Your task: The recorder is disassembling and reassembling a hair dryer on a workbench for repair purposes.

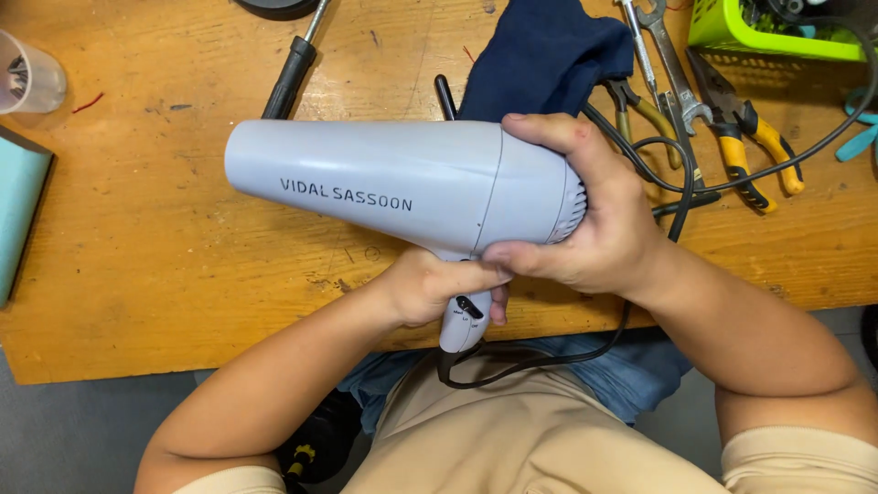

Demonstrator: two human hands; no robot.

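A pale grey hair dryer (366, 178) lies sideways above the wooden workbench (165, 265), its nozzle toward the left. My left hand (428, 288) is wrapped around the handle just above the black switch. My right hand (585, 215) grips the round rear end of the dryer body, thumb at the bottom seam and fingers over the top, covering the back grille. The dryer's black cord (530, 361) hangs from the handle's end and loops across my lap.
A dark blue cloth (549, 55) lies behind the dryer. Wrenches (672, 64), yellow-handled pliers (754, 137) and a green basket (768, 27) sit at the back right. A black-handled screwdriver (291, 73), a clear cup (27, 82) and a teal object (18, 210) are at the left.
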